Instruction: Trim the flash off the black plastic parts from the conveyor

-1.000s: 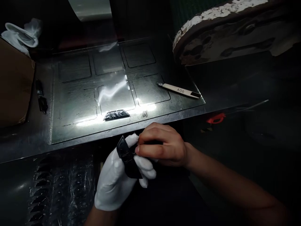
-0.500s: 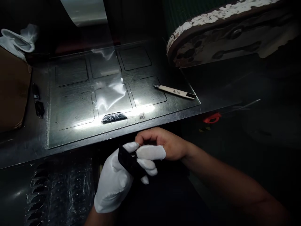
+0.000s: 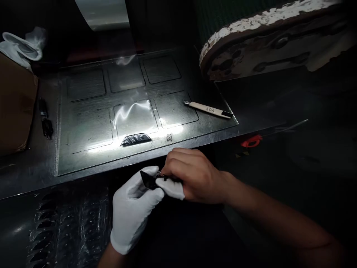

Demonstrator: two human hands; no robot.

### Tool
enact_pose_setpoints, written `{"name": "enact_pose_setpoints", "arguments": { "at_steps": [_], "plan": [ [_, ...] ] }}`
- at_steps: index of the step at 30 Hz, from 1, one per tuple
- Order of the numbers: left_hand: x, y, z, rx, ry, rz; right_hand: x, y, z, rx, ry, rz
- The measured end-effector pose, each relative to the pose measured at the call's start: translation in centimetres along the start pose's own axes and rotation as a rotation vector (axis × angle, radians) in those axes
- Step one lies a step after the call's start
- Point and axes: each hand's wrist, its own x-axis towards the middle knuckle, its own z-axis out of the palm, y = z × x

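Both hands (image 3: 164,186) pinch a small black part (image 3: 149,181).

Dim work area, light falling only on the bench middle. Dark metal bench (image 3: 33,175) bearing a scored metal plate (image 3: 86,126) with rectangular panels, glare along its near edge. Brown cardboard box (image 3: 13,108) at left. Large rusted, white-flaked curved machine part (image 3: 264,41) at upper right. Surroundings in shadow.

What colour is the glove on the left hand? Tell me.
White, plain; the left hand shows it best in the head view.
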Motion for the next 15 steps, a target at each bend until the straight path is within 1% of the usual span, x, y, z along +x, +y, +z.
{"name": "enact_pose_setpoints", "arguments": {
  "at_steps": [1, 3, 5, 6, 7, 8, 10, 11, 12, 13, 14, 15],
  "plan": [
    [0.0, -0.1, 0.0, 0.02, 0.024, 0.02, 0.0, -0.2, 0.2, -0.094, 0.011, -0.059],
    [0.1, -0.2, 0.1, 0.019, 0.049, 0.023, -0.1, -0.5, 0.6, -0.193, 0.01, -0.095],
    [0.3, 0.0, 0.1, -0.013, 0.051, -0.004, -0.2, -0.7, 0.7, -0.183, 0.0, -0.082],
    [0.4, 0.2, 0.0, -0.041, 0.033, -0.033, -0.2, -0.8, 0.7, -0.143, -0.009, -0.056],
    [0.6, 0.4, -0.1, -0.083, -0.01, -0.073, -0.1, -0.8, 0.6, -0.077, -0.031, -0.004],
    [0.7, 0.6, -0.4, -0.136, -0.077, -0.12, 0.1, -0.9, 0.4, 0.013, -0.074, 0.077],
    [0.9, 0.9, -1.3, -0.279, -0.265, -0.199, 1.0, -1.0, 0.0, 0.216, -0.208, 0.276],
    [0.9, 1.0, -1.8, -0.352, -0.364, -0.213, 1.6, -1.2, -0.2, 0.303, -0.283, 0.352],
    [0.9, 1.0, -2.4, -0.41, -0.448, -0.218, 2.3, -1.4, -0.3, 0.36, -0.346, 0.391],
    [0.8, 1.0, -3.1, -0.454, -0.491, -0.211, 3.2, -1.7, -0.3, 0.388, -0.387, 0.387],
    [0.6, 1.0, -3.8, -0.486, -0.49, -0.195, 4.1, -2.0, -0.3, 0.39, -0.394, 0.349],
    [0.3, 0.9, -4.4, -0.509, -0.455, -0.171, 5.0, -2.2, -0.1, 0.373, -0.378, 0.29]
  ]
}}
